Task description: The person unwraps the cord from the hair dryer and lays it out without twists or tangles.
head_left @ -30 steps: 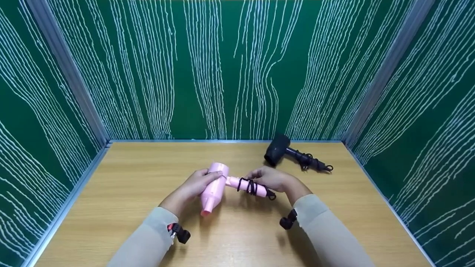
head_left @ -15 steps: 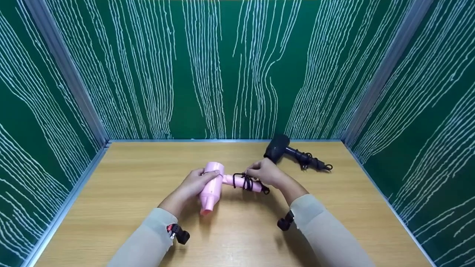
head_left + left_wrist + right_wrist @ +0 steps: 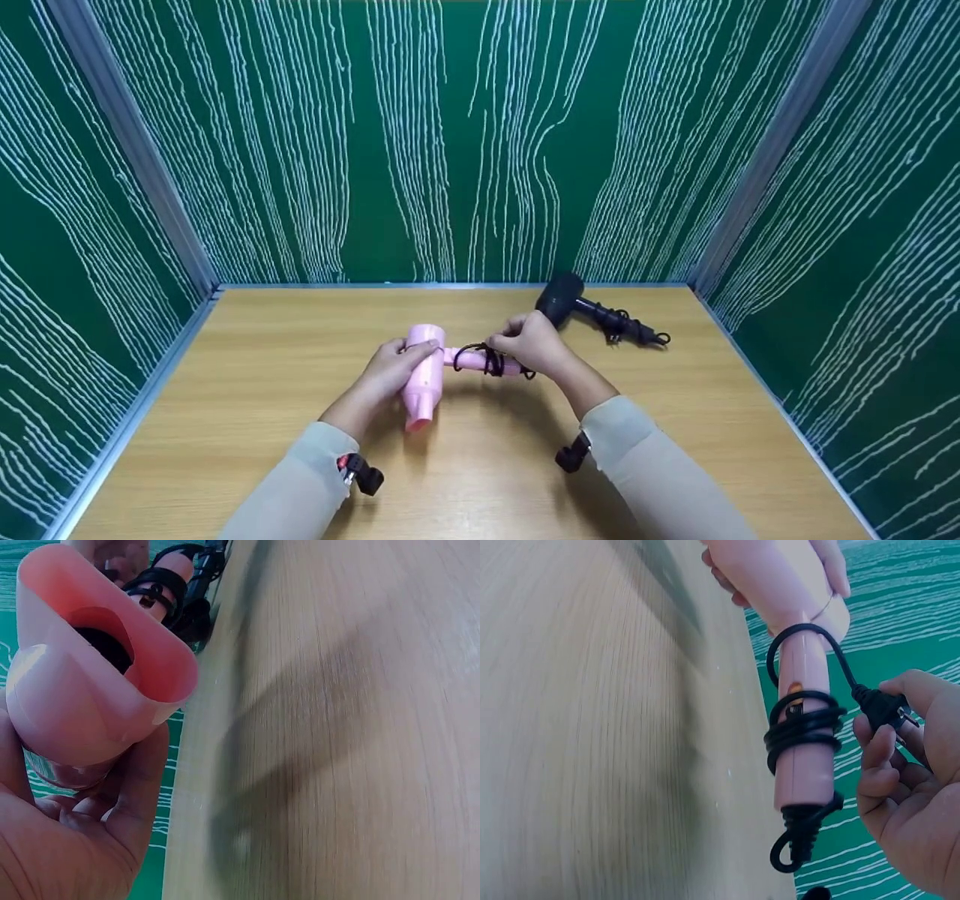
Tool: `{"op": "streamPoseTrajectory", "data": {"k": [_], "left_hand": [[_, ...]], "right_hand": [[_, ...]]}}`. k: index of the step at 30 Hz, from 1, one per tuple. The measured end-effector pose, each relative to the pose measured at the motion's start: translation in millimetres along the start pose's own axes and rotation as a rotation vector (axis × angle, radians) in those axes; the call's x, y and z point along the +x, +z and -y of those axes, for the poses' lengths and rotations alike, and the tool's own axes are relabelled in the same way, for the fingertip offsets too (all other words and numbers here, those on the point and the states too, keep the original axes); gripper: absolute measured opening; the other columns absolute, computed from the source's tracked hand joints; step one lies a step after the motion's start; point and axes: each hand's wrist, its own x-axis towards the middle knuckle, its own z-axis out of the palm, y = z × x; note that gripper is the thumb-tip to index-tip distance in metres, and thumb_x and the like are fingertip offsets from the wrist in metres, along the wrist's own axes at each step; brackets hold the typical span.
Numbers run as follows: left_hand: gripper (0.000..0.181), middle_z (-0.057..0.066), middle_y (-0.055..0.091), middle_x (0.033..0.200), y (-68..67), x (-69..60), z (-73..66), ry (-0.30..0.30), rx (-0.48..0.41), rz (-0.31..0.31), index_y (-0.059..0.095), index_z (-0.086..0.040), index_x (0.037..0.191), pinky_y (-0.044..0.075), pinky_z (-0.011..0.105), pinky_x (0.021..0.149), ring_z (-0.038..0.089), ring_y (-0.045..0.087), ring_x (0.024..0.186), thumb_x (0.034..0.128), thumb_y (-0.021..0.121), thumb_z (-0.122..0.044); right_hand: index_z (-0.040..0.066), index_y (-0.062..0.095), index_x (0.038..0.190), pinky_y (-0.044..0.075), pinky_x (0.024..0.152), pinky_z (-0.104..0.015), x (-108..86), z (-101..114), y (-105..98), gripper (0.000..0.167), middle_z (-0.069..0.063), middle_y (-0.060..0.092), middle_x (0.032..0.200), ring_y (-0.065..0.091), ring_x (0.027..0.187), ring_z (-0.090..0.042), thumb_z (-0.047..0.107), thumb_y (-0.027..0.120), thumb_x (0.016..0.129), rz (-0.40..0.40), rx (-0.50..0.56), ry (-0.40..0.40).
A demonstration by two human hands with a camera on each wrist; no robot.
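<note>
Head, pink dryer (image 3: 426, 381): above table (image 3: 465, 487), gripped in my left hand (image 3: 388, 369); black dryer (image 3: 559, 298) lies beyond my right hand (image 3: 534, 342).
Left wrist, nozzle (image 3: 97, 684): faces camera, my grip behind it.
Right wrist, plug (image 3: 883, 711): I'm pinching it; cord (image 3: 804, 729) wound round handle (image 3: 805, 776).

Head view: the right hand (image 3: 534, 343) apparently hides the plug (image 3: 880, 708).

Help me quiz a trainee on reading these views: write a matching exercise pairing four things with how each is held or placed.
Things
1. glossy pink hair dryer
2. slim black cord
3. black two-pin plug
4. matte black hair dryer

Places or states
A. pinched by the right hand
B. lying on the wood-grained table
C. wound around the pink handle
D. gripped by the left hand

Right pairs: 1-D, 2-C, 3-A, 4-B
</note>
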Motion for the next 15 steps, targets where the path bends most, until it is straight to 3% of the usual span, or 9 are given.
{"op": "streamPoseTrajectory", "data": {"k": [5,12,15], "left_hand": [[0.089,0.020,0.070,0.136,1.9,1.2,0.8,0.011,-0.046,-0.022,0.055,0.001,0.159,0.064,0.037,0.097,0.028,0.072,0.114,0.1016,0.078,-0.062],[0.077,0.020,0.071,0.130,1.4,6.3,1.9,0.051,-0.087,-0.088,0.061,0.003,0.150,0.062,0.035,0.093,0.027,0.071,0.109,0.1037,0.077,-0.055],[0.078,0.020,0.070,0.133,0.0,8.9,1.4,0.042,-0.145,-0.103,0.058,0.003,0.153,0.062,0.034,0.092,0.027,0.071,0.111,0.1039,0.077,-0.055]], "right_hand": [[0.018,0.086,0.090,0.056,0.074,-0.027,-5.2,7,2,0.013,0.002,0.079,0.088,0.068,0.087,-0.016,0.027,0.084,0.100,0.032,0.022,0.027],[0.015,0.087,0.083,0.046,0.056,-0.023,-14.9,14,7,0.016,0.006,0.071,0.072,0.058,0.064,-0.009,0.024,0.086,0.097,0.083,0.044,-0.101],[0.016,0.089,0.087,0.049,0.056,-0.024,-17.9,14,8,0.014,0.006,0.073,0.075,0.059,0.064,-0.008,0.026,0.090,0.097,0.128,0.087,-0.098]]}}
